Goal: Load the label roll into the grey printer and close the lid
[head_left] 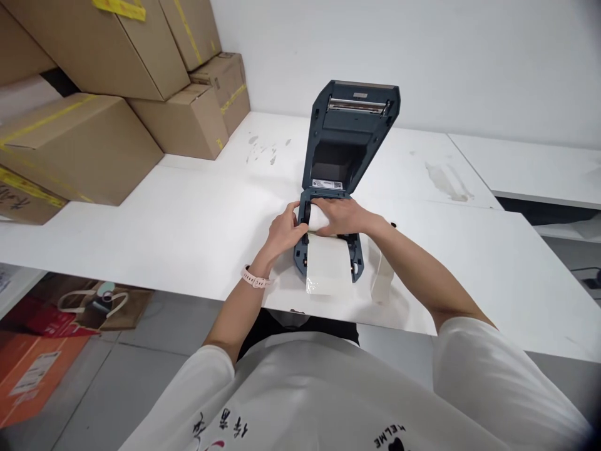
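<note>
A dark blue-grey label printer [355, 122] stands on the white table with its lid tipped up and back. Inside its base sits a white label roll [318, 217], and a strip of label paper [328, 263] runs from it over the front edge. My left hand [285, 230] is closed on the printer's left side wall, its thumb reaching in beside the roll. From the right, my right hand [344, 217] lies over the roll with its fingers curled on it. That hand hides the roll's right part.
Cardboard boxes [79, 147] with yellow tape are stacked on the table's left end. A loose paper strip [382, 279] lies right of the printer. Below the table at left are an orange box [37, 376] and a bag. A white shelf [554, 169] stands at right.
</note>
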{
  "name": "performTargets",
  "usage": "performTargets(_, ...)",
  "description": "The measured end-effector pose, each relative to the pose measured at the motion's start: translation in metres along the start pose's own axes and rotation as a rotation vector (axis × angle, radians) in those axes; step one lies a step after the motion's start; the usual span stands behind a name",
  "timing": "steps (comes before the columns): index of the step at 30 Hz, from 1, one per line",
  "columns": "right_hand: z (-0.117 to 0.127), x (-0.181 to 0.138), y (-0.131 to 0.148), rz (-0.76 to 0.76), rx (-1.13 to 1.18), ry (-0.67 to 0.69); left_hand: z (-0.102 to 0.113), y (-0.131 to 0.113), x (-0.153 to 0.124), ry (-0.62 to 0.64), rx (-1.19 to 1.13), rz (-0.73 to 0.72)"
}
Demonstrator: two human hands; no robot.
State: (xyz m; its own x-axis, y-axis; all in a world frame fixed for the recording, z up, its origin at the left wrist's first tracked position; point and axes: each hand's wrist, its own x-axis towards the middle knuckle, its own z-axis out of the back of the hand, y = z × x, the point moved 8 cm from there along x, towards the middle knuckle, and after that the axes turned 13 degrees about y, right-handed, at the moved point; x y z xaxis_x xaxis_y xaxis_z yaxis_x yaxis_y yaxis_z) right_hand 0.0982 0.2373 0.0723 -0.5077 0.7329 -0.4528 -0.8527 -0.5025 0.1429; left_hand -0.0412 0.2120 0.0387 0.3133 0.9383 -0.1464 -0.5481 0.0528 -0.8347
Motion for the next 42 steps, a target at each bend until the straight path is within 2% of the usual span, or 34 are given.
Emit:
performTargets(2, 0.001, 0.000, -0.004, 0.077, 0.103, 0.001, 0.000, 0.002, 0.000, 0.001, -0.018, -0.004)
performTargets(4, 0.012, -0.015, -0.008, 0.245, 0.243, -0.033, 0.000, 0.003, 0.001, 0.004, -0.029, -0.004)
performTargets(6, 0.030, -0.042, -0.019, 0.415, 0.394, -0.115, 0.000, 0.003, 0.001, 0.007, -0.030, -0.006)
performTargets(8, 0.049, -0.068, -0.046, 0.479, 0.564, -0.245, 0.000, 0.002, 0.000, 0.010, -0.032, -0.010)
performTargets(11, 0.061, -0.085, -0.110, 0.421, 0.829, -0.487, -0.001, 0.001, -0.001, 0.011, -0.038, -0.008)
performTargets(13, 0.055, -0.079, -0.155, 0.345, 0.958, -0.653, 0.000, 0.001, -0.001, 0.006, -0.036, -0.006)
performTargets(15, 0.038, -0.060, -0.195, 0.249, 1.062, -0.780, 0.000, 0.002, 0.000, 0.004, -0.038, -0.013)
performTargets(18, 0.001, -0.025, -0.234, 0.057, 1.190, -0.847, 0.000, 0.002, 0.002, 0.001, -0.057, -0.026)
performTargets(21, -0.030, -0.007, -0.245, -0.100, 1.215, -0.840, 0.000, 0.003, 0.003, -0.003, -0.081, -0.038)
performTargets(24, -0.048, -0.018, -0.243, -0.086, 1.198, -0.752, 0.000, 0.005, 0.003, -0.005, -0.105, -0.047)
performTargets(29, -0.079, -0.085, -0.236, 0.022, 1.228, -0.571, -0.001, 0.005, 0.004, -0.001, -0.105, -0.035)
performTargets(31, -0.095, -0.101, -0.218, 0.051, 1.203, -0.448, -0.001, 0.005, 0.004, -0.005, -0.090, -0.024)
performTargets(34, -0.109, -0.104, -0.178, 0.109, 1.191, -0.291, -0.001, 0.003, 0.005, -0.018, -0.075, -0.025)
performTargets(36, -0.100, -0.100, -0.146, 0.213, 1.210, -0.270, -0.001, 0.004, 0.005, -0.032, -0.071, -0.032)
performTargets(38, -0.073, -0.100, -0.112, 0.352, 1.186, -0.294, -0.001, 0.005, 0.005, -0.041, -0.062, -0.035)
performTargets(40, -0.038, -0.100, -0.079, 0.425, 1.038, -0.332, -0.001, 0.007, 0.005, -0.049, -0.049, -0.040)
performTargets(42, -0.007, -0.092, -0.049, 0.379, 0.737, -0.356, -0.001, 0.008, 0.005, -0.054, -0.040, -0.048)
